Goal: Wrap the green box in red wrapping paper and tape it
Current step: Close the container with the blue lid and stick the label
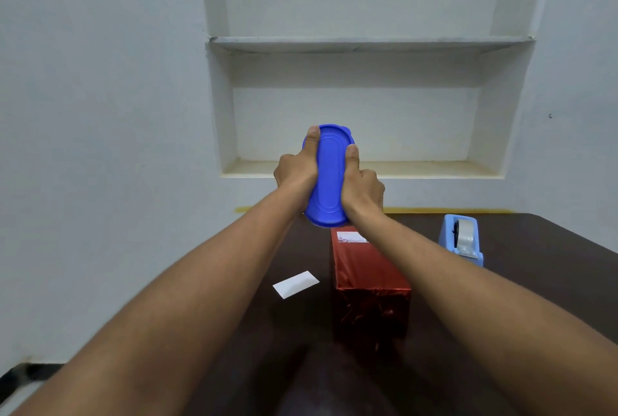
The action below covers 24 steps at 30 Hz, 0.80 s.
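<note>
Even, soft indoor light, slightly dim and cool.
I saw glare glinting on the crinkled red foil wrapping paper [369, 278]; wide-angle distortion bowed the white wall niche [361, 97], and my near forearms looked soft.

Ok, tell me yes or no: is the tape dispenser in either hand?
No, the tape dispenser sits on the table, while the left hand and right hand hold a blue lid.

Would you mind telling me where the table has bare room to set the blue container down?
Bare table lies between the red box and the dispenser, and left of the white slip. The middle is crowded.
</note>
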Each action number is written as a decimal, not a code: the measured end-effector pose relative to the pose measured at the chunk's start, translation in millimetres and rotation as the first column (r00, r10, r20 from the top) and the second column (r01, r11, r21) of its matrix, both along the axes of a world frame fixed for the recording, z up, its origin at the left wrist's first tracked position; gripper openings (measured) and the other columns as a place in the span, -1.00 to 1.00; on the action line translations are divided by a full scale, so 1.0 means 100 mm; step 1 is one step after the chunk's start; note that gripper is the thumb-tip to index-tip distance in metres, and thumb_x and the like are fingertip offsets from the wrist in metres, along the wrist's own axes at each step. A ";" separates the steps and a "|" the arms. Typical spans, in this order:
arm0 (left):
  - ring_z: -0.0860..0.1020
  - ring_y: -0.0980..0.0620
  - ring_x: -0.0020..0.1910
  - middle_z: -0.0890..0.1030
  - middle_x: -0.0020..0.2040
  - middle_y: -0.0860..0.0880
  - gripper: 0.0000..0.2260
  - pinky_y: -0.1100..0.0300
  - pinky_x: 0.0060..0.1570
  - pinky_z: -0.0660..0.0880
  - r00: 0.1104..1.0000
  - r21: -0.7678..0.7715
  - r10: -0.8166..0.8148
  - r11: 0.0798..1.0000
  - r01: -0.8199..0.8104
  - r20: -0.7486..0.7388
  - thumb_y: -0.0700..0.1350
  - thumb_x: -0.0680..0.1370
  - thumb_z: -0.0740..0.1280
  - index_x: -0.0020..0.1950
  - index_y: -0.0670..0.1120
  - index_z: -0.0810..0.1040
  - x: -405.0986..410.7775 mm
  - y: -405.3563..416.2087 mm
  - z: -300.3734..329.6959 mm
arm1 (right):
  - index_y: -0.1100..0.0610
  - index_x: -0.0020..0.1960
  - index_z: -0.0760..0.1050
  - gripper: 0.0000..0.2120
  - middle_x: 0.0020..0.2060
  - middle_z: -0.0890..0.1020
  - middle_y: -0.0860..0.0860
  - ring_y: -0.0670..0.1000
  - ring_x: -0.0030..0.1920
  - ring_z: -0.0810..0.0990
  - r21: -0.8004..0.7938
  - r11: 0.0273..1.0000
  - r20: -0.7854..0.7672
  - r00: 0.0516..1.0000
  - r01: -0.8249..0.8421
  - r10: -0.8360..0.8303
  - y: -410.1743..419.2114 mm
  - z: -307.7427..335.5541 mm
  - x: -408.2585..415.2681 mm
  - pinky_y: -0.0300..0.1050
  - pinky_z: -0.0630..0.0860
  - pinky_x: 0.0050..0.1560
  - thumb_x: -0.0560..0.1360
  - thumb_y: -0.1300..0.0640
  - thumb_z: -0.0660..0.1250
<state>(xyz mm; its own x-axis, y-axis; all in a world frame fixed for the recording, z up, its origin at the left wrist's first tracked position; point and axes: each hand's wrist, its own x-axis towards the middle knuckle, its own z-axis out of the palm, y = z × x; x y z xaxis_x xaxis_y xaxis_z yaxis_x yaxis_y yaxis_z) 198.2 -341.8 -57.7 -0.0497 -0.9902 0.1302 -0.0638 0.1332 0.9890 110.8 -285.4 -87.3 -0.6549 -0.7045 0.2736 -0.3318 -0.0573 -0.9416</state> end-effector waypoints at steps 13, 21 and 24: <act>0.54 -0.11 -0.24 0.59 -0.20 -0.11 -0.34 0.05 -0.24 0.36 0.981 -0.117 0.191 0.976 -0.185 0.040 0.40 0.63 0.11 -0.18 -0.19 0.54 0.07 0.08 -0.29 | 0.08 0.12 0.56 -0.36 0.06 0.56 0.10 0.21 0.18 0.53 0.039 0.994 0.111 0.989 -0.098 0.093 -0.08 0.05 0.13 0.07 0.46 0.24 0.64 -0.39 -0.07; 0.59 -0.21 0.01 0.58 0.02 -0.13 -0.41 0.01 0.06 0.54 0.976 0.010 0.165 0.986 -0.168 0.141 0.37 0.63 0.14 0.12 -0.17 0.54 0.31 -0.13 -0.42 | 0.15 -0.11 0.49 -0.45 -0.09 0.53 0.08 0.18 0.03 0.49 0.041 0.998 0.250 0.967 -0.051 0.039 -0.36 -0.14 0.36 -0.04 0.38 0.01 0.67 -0.29 0.05; 0.65 -0.23 0.11 0.65 0.12 -0.15 -0.44 -0.09 0.23 0.59 0.983 0.160 0.078 0.981 -0.106 0.169 0.29 0.64 0.14 0.25 -0.17 0.57 0.43 -0.39 -0.48 | 0.21 0.27 0.53 -0.38 0.12 0.58 0.12 0.19 0.11 0.57 0.196 0.968 0.296 0.950 -0.159 0.096 -0.61 -0.22 0.44 -0.04 0.49 0.13 0.66 -0.29 0.02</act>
<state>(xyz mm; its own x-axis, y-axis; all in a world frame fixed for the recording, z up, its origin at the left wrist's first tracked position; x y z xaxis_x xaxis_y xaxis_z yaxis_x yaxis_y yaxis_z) 240.9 -380.7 -105.9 0.0361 -0.9985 -0.0405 -0.2284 -0.0477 0.9724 154.3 -346.5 -109.1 -0.5836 -0.8085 -0.0757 -0.0545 0.1321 -0.9897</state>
